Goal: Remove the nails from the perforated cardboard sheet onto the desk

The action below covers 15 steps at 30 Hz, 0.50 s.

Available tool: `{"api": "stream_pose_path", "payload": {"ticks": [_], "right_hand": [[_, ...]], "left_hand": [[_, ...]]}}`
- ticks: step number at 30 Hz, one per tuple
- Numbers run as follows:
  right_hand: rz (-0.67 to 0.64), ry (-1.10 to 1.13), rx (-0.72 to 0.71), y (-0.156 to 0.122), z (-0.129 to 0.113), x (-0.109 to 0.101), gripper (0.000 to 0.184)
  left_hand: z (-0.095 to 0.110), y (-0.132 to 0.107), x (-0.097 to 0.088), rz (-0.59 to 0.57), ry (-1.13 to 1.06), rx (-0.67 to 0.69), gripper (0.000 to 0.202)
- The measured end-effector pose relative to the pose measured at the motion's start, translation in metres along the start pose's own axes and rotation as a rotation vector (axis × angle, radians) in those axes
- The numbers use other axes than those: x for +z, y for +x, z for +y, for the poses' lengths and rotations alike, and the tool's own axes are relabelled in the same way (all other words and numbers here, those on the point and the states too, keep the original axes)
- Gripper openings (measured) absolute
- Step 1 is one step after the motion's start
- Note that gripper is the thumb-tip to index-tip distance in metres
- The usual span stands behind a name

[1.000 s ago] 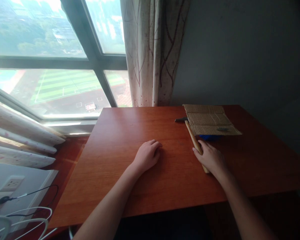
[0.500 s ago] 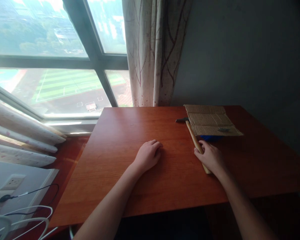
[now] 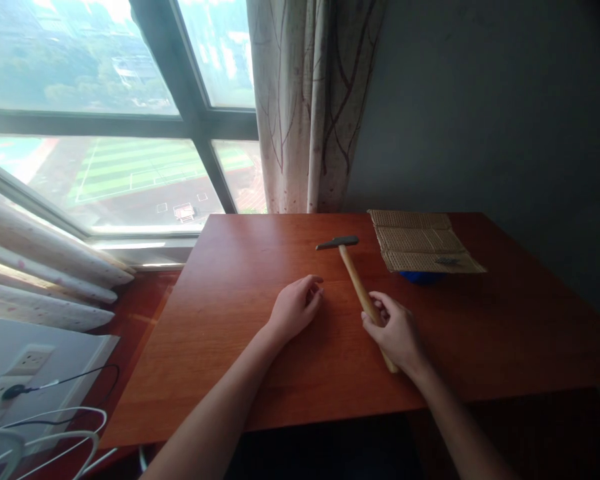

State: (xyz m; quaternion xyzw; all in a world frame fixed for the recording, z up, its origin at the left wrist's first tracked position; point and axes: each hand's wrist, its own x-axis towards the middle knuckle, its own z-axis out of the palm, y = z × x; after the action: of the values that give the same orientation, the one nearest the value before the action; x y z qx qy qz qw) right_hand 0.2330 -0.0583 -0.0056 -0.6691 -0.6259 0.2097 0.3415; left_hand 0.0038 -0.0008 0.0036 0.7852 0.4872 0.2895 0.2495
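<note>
A hammer (image 3: 356,281) with a wooden handle and dark metal head is in my right hand (image 3: 394,328), whose fingers and thumb wrap the lower half of the handle. The head points away from me, toward the back of the table, and tilts slightly left. To the left of the handle, my left hand (image 3: 297,305) rests on its side on the wood. It holds nothing; its fingers are loosely curled, with the thumb apart from them. Both hands lie over the brown wooden table (image 3: 220,293).
A ribbed cardboard sheet (image 3: 420,239) lies on a blue object (image 3: 421,277) at the back right, with small metal pieces, perhaps nails (image 3: 448,261), on it. A window (image 3: 140,180) and curtain (image 3: 300,120) stand behind. Cables (image 3: 55,427) hang at the lower left.
My right hand has drawn the hammer left and toward me, so its head is now away from the cardboard. My left hand stays in place, its thumb and fingers slightly more apart.
</note>
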Motion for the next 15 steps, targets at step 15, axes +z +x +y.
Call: {"api": "stream_pose_path", "payload": {"ticks": [15], "right_hand": [[-0.392, 0.006, -0.247, -0.016, -0.125, 0.098, 0.025]], "left_hand": [[-0.017, -0.048, -0.073, 0.485, 0.346, -0.302, 0.023]]}}
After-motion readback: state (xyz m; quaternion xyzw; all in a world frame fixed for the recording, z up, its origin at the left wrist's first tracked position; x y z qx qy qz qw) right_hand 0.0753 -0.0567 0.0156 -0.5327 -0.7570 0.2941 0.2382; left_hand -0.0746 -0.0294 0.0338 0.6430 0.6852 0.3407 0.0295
